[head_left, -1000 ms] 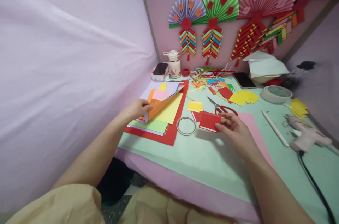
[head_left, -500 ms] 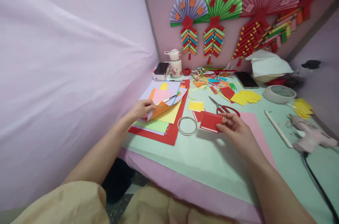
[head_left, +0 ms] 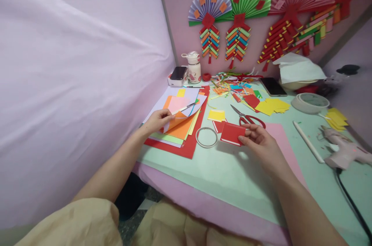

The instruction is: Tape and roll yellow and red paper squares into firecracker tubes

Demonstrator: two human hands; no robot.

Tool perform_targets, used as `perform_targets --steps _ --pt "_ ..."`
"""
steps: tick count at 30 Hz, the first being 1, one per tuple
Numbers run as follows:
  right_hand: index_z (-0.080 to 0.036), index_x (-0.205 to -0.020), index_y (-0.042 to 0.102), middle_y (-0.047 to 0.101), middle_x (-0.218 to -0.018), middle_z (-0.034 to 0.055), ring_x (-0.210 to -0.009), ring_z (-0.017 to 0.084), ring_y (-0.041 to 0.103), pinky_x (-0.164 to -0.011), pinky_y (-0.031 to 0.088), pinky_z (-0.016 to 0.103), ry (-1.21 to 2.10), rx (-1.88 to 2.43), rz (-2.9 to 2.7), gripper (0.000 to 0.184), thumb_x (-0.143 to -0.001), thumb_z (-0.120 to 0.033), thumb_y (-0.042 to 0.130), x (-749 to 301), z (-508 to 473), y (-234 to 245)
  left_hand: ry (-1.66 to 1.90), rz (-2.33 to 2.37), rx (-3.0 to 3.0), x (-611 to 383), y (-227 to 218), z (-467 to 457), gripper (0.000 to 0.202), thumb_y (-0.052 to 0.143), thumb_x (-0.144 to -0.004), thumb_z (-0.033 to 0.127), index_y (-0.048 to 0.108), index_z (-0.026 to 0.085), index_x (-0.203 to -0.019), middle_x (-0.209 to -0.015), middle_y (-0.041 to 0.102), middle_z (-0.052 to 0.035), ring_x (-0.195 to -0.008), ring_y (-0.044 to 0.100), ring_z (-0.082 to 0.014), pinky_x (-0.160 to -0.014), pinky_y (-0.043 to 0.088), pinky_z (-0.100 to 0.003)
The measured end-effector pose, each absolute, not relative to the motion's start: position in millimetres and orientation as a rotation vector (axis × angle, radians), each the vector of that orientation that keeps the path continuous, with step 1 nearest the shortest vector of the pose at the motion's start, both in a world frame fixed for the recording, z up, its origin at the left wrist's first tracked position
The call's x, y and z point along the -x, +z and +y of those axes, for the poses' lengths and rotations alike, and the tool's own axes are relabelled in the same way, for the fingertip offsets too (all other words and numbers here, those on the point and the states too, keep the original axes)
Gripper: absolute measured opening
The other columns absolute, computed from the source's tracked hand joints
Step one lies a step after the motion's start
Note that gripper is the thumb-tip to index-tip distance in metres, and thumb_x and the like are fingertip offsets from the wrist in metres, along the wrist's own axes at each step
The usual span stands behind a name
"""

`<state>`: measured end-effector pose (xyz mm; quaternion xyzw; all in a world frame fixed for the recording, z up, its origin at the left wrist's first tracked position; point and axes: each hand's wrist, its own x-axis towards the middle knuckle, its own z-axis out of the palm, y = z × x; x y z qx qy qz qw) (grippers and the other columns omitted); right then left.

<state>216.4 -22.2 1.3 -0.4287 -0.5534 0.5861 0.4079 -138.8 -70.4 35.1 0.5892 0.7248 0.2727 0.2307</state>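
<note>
My left hand (head_left: 157, 120) pinches the lifted edges of the upper sheets in a stack of coloured paper (head_left: 177, 120) at the table's left, with orange and yellow sheets showing underneath. A pen (head_left: 187, 107) lies on the raised sheets. My right hand (head_left: 258, 140) holds a small red card with white edges (head_left: 231, 133) just above the green mat. A clear tape ring (head_left: 206, 137) lies between the two hands, and a second red card piece (head_left: 217, 125) sits behind the held one.
Red-handled scissors (head_left: 249, 117), yellow paper squares (head_left: 271, 105), a tape roll (head_left: 309, 102), a white stick (head_left: 308, 141) and a glue gun (head_left: 344, 151) with its cable lie on the right. A phone (head_left: 272, 86), bottle (head_left: 194, 67) and paper scraps sit at the back under wall fans.
My left hand has leafed further through the stack: the yellow sheet has dropped and an orange sheet now lies exposed. The right hand and its red card barely moved.
</note>
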Motion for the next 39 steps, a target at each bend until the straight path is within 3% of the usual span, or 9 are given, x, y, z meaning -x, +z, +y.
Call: perform_targets --steps 3,6,8,12,15,23,28,32,39 --pt "-0.022 -0.103 0.054 0.062 -0.081 0.0014 -0.073 0.017 0.059 -0.067 0.048 0.030 1.465 1.093 -1.404 0.045 -0.067 -0.040 0.074 -215.5 -22.9 2.1 0.620 1.993 -1.809 119.1 42.5 -77.7 0.028 0.053 -0.077 0.046 0.057 0.021 -0.087 -0.089 0.062 -0.0020 -0.081 0.057 -0.0160 -0.075 0.045 -0.027" --pt "-0.022 -0.103 0.054 0.060 -0.079 0.0003 -0.072 0.015 0.058 -0.065 0.047 0.028 1.457 1.116 -1.414 0.044 -0.067 -0.039 0.074 -215.1 -23.6 2.5 0.497 2.002 -1.929 94.1 44.3 -78.6 0.046 0.057 -0.074 0.048 0.052 0.022 -0.112 -0.123 0.054 -0.0065 -0.109 0.053 -0.0215 -0.091 0.042 -0.032" --pt "-0.022 -0.103 0.055 0.060 -0.078 -0.0002 -0.070 0.014 0.058 -0.064 0.046 0.028 1.456 1.127 -1.420 0.044 -0.067 -0.039 0.074 -215.1 -23.7 2.5 0.381 2.105 -1.924 76.8 39.9 -72.7 0.054 0.056 -0.073 0.051 0.048 0.020 -0.117 -0.129 0.049 -0.0102 -0.115 0.049 -0.0256 -0.094 0.041 -0.037" --pt "-0.022 -0.103 0.054 0.061 -0.079 -0.0002 -0.072 0.015 0.058 -0.067 0.046 0.029 1.462 1.101 -1.411 0.044 -0.067 -0.038 0.074 -215.5 -23.0 2.6 0.069 2.340 -1.948 48.4 23.0 -50.6 0.060 0.060 -0.068 0.051 0.047 0.019 -0.117 -0.132 0.042 -0.0165 -0.122 0.040 -0.0352 -0.094 0.037 -0.050" --pt "-0.022 -0.104 0.053 0.062 -0.081 0.0008 -0.073 0.016 0.059 -0.069 0.047 0.030 1.481 1.081 -1.403 0.045 -0.068 -0.038 0.073 -216.3 -22.1 2.9 -0.144 2.390 -1.923 40.0 16.6 -36.3 0.049 0.056 -0.073 0.035 0.044 0.019 -0.118 -0.130 0.042 -0.0175 -0.121 0.039 -0.0357 -0.090 0.038 -0.054" --pt "-0.022 -0.104 0.053 0.061 -0.080 0.0005 -0.073 0.016 0.059 -0.068 0.048 0.031 1.475 1.046 -1.409 0.044 -0.068 -0.038 0.073 -218.1 -23.3 4.1 -0.165 2.127 -2.033 73.3 61.0 -23.0 0.055 0.040 -0.080 0.017 0.038 0.030 -0.133 -0.123 0.047 -0.0107 -0.095 0.056 -0.0232 -0.074 0.045 -0.033" --pt "-0.022 -0.103 0.054 0.061 -0.080 0.0012 -0.074 0.016 0.060 -0.067 0.048 0.031 1.463 1.038 -1.419 0.043 -0.069 -0.039 0.072 -218.1 -24.3 4.3 -0.517 2.179 -2.021 71.1 63.0 -30.3 0.034 0.051 -0.075 0.029 0.064 0.020 -0.106 -0.110 0.054 -0.0152 -0.104 0.051 -0.0317 -0.077 0.044 -0.036" --pt "-0.022 -0.103 0.055 0.061 -0.081 0.0003 -0.074 0.015 0.059 -0.067 0.048 0.029 1.477 1.034 -1.421 0.041 -0.069 -0.037 0.072 -217.8 -23.9 3.6 -0.537 2.243 -1.975 54.6 50.0 -42.3 0.051 0.060 -0.065 0.047 0.063 0.014 -0.103 -0.109 0.054 -0.0188 -0.095 0.055 -0.0326 -0.074 0.046 -0.038" --pt "-0.022 -0.102 0.055 0.060 -0.079 0.0008 -0.073 0.016 0.059 -0.065 0.048 0.029 1.461 1.017 -1.429 0.040 -0.069 -0.038 0.071 -218.5 -22.5 0.1 -0.528 2.233 -1.891 56.2 56.1 -36.0 0.033 0.058 -0.066 0.035 0.067 0.014 -0.089 -0.098 0.062 -0.0176 -0.084 0.060 -0.0292 -0.068 0.045 -0.033"
